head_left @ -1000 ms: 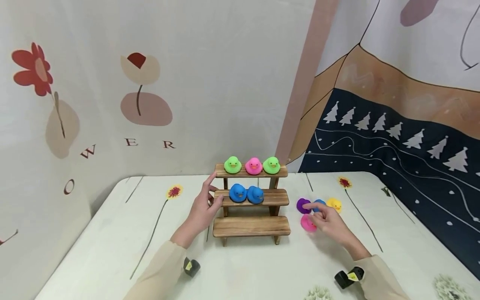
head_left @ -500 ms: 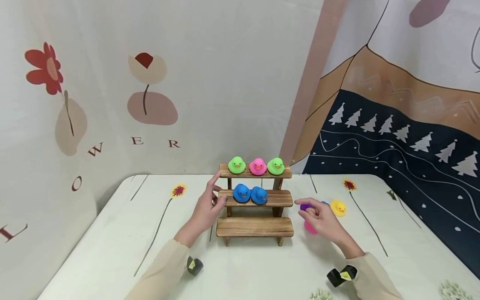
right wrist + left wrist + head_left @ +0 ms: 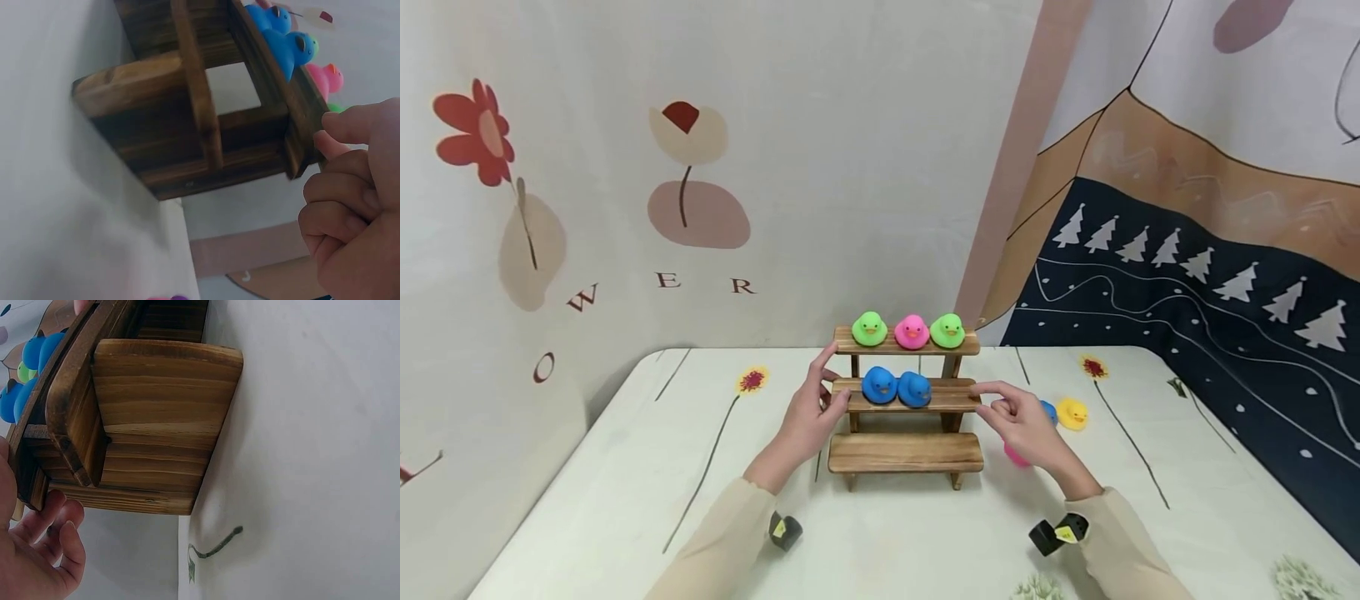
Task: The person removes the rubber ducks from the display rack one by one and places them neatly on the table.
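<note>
A three-tier wooden display stand (image 3: 906, 452) stands upright on the table. Two blue rubber ducks (image 3: 880, 385) sit side by side on its middle tier. Along the top tier are a green rubber duck (image 3: 869, 329), a pink rubber duck (image 3: 912, 332) and another green rubber duck (image 3: 947, 331). My left hand (image 3: 805, 419) holds the middle tier's left end between thumb and fingers, its index finger reaching up to the top tier. Thumb and index finger of my right hand (image 3: 1024, 423) pinch the middle tier's right end, and its other fingers are curled.
Right of the stand, behind my right hand, lie a yellow rubber duck (image 3: 1072, 413), a partly hidden blue rubber duck (image 3: 1049, 412) and a mostly hidden pink rubber duck (image 3: 1017, 454). A printed curtain (image 3: 820, 167) hangs behind the table (image 3: 880, 542).
My right hand has moved left from above the loose ducks to the middle tier's right end and now pinches it. My left hand has stayed at the stand's left side.
</note>
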Demonstrator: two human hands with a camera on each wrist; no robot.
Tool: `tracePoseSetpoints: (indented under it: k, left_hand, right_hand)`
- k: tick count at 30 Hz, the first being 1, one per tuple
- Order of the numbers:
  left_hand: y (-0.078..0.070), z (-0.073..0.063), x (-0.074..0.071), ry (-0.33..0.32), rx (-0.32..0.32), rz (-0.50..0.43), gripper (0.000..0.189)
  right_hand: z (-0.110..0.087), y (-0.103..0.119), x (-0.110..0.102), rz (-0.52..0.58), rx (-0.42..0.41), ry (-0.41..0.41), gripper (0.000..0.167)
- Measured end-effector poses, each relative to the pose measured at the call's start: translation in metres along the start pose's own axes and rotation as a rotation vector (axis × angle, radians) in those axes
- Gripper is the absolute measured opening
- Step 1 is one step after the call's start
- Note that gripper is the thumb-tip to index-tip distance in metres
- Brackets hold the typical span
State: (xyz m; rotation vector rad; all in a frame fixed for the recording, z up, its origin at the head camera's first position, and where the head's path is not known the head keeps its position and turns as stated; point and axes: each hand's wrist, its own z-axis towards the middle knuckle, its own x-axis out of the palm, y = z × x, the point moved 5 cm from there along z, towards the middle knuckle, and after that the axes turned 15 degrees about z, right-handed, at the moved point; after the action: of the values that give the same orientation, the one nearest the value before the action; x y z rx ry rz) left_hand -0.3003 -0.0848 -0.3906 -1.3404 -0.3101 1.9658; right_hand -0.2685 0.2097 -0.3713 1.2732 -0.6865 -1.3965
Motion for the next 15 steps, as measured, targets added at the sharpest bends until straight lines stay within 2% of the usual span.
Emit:
tracePoseSetpoints:
  k: [8,15]
  left_hand:
    - [0.0,0.0,-0.001,-0.014,0.011,0.004,0.069]
    - [0.001,0.0,-0.002,-0.013,0.021,0.004,0.069]
  right_hand:
    - [0.01,0.01,0.011,0.018,-0.03,0.027,0.032]
    - [0.01,0.015,0.015,0.026,-0.015,0.01,0.031]
